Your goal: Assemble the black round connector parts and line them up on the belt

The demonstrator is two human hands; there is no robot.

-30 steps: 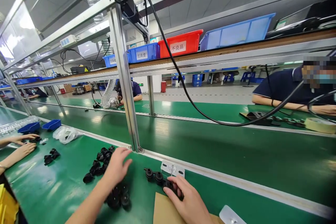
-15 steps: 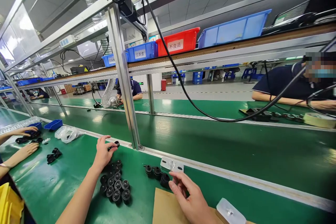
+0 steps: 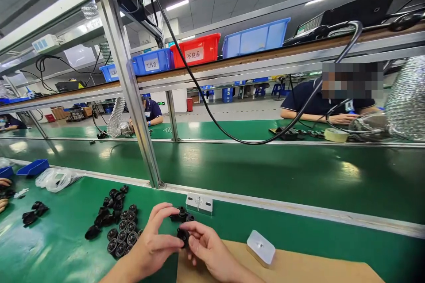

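Observation:
My left hand (image 3: 151,244) and my right hand (image 3: 210,247) meet over the near bench. Between their fingertips is a small black round plastic part (image 3: 183,237), gripped from both sides. Just behind the fingers, more black stepped parts (image 3: 182,214) stand on the green mat, partly hidden by my left hand. Left of my left hand, a cluster of black ringed round parts (image 3: 122,235) sits in rows. Loose black curved parts (image 3: 108,216) lie beyond them in a pile.
A clear fixture block (image 3: 199,203) stands by the metal rail; a whitish block (image 3: 260,247) rests on brown cardboard (image 3: 299,269). A plastic bag (image 3: 58,179) and blue tray (image 3: 33,168) lie left. An upright post (image 3: 136,97) rises behind. Co-workers sit across the line.
My left hand has come from the far left of the parts, where it held a small black part, to my right hand. Both now grip one black part. The view has turned right.

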